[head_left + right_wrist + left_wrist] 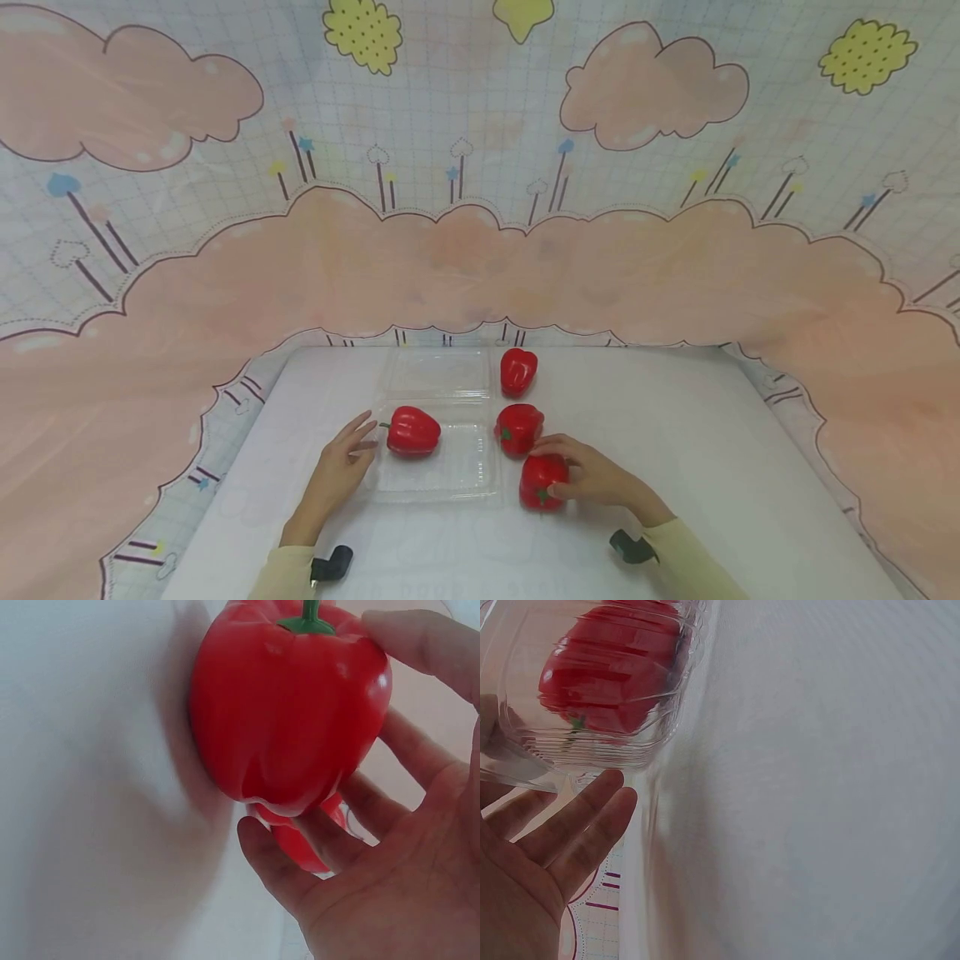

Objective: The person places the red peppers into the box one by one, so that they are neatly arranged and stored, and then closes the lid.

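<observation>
My right hand holds the nearest red bell pepper from its right side, thumb near the green stem and fingers around the far side. In the right wrist view this pepper fills the space in front of the fingers. An open clear plastic clamshell box lies to the left, with one red bell pepper on its side in the near half. My left hand is at the box's left edge, fingers extended; in the left wrist view its fingertips are right by the ribbed wall.
Two more red bell peppers, a middle one and a far one, stand in a row right of the box. The box's lid half lies flat toward the back of the white table. A cloud-patterned cloth hangs behind.
</observation>
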Available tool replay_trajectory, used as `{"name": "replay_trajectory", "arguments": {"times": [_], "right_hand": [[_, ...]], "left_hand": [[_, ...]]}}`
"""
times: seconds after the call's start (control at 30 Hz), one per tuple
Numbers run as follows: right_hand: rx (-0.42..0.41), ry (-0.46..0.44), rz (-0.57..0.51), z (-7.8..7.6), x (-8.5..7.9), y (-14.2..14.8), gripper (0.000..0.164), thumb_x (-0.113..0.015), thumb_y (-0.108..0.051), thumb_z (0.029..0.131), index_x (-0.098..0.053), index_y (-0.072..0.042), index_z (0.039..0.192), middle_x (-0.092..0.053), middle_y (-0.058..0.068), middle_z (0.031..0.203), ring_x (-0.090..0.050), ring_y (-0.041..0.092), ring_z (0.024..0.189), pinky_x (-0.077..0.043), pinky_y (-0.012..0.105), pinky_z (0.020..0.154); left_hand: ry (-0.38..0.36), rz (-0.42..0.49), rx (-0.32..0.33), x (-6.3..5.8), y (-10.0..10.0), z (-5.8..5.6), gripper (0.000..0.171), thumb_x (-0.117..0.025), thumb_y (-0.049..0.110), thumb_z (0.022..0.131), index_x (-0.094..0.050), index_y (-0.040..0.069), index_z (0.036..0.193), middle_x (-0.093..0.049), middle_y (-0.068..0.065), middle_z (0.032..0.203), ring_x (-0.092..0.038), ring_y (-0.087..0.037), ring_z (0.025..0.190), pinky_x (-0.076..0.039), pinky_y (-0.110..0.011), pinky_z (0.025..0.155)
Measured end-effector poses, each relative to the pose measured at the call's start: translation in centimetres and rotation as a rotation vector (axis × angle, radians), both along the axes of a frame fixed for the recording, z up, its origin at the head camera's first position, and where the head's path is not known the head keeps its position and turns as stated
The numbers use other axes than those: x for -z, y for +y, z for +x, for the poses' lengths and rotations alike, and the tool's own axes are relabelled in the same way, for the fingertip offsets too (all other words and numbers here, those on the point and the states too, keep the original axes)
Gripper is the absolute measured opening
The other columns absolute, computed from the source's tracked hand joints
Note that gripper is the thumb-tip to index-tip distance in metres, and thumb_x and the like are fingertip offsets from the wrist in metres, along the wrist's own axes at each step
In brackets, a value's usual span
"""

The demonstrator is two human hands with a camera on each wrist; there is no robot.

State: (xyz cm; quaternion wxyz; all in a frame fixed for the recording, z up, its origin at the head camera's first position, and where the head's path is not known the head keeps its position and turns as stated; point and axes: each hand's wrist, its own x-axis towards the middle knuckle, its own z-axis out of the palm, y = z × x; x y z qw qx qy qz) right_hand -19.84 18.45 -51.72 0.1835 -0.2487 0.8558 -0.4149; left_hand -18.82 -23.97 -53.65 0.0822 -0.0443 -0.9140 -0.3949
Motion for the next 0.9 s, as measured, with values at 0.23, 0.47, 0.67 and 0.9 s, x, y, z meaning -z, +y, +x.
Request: {"name": "replay_trajectory", "arguments": {"times": [0.23,0.47,0.67,0.9], "right_hand": [[0.014,-0.023,0.004,0.17,-0.14,0.27,0.069,-0.083,-0.026,0.075,-0.054,-0.022,0.137,-0.048,0.010,0.144,-0.042,0.038,0.135,-0.057,0.050,0.095],[0.009,-0.023,-0.022,0.19,0.20,0.79,0.070,-0.083,-0.019,0.075,-0.052,-0.022,0.137,-0.047,0.009,0.144,-0.042,0.037,0.134,-0.053,0.055,0.100],[0.059,0.015,0.003,0.15,0.41,0.80,0.070,-0.086,-0.024,0.072,-0.051,-0.021,0.133,-0.050,0.008,0.139,-0.045,0.035,0.132,-0.054,0.055,0.097],[0.135,0.007,0.036,0.23,0.42,0.60,0.072,-0.087,-0.029,0.070,-0.052,-0.021,0.132,-0.055,0.007,0.134,-0.047,0.035,0.129,-0.056,0.056,0.094]], "left_hand": [[0.006,-0.005,-0.005,0.07,-0.07,-0.06,0.046,-0.057,0.005,0.092,-0.054,0.005,0.139,-0.043,-0.010,0.154,-0.068,-0.031,0.112,-0.058,-0.045,0.092],[0.002,0.001,0.008,0.11,-0.07,-0.18,0.047,-0.058,0.004,0.092,-0.054,0.004,0.139,-0.042,-0.010,0.154,-0.067,-0.032,0.113,-0.057,-0.046,0.093],[0.015,0.005,0.017,0.08,-0.11,-0.16,0.047,-0.059,0.004,0.091,-0.054,0.003,0.138,-0.043,-0.011,0.154,-0.068,-0.032,0.112,-0.058,-0.045,0.092],[0.014,0.014,0.014,0.09,-0.12,-0.12,0.047,-0.058,0.003,0.091,-0.054,0.003,0.138,-0.043,-0.011,0.154,-0.068,-0.032,0.111,-0.058,-0.045,0.092]]}}
